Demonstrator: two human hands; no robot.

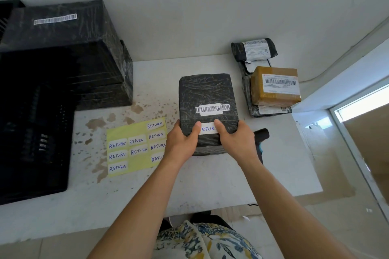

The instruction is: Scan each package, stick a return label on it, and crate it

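Observation:
A black wrapped package (207, 94) with a white barcode strip (212, 109) lies in the middle of the white table (210, 181). A white RETURN label (208, 128) sits on its near top edge. My left hand (182, 141) grips the package's near left corner, thumb on the label's left end. My right hand (236, 140) grips the near right corner, thumb on the label's right end. A yellow sheet of several RETURN labels (135, 147) lies left of the package. The black crate (35, 124) stands at the far left.
A large black wrapped box (63, 48) with a barcode stands at the back left beside the crate. At the back right lie a brown parcel (274, 87) on a black one and a rolled black package (253, 49). A black scanner handle (261, 134) lies right of my right hand.

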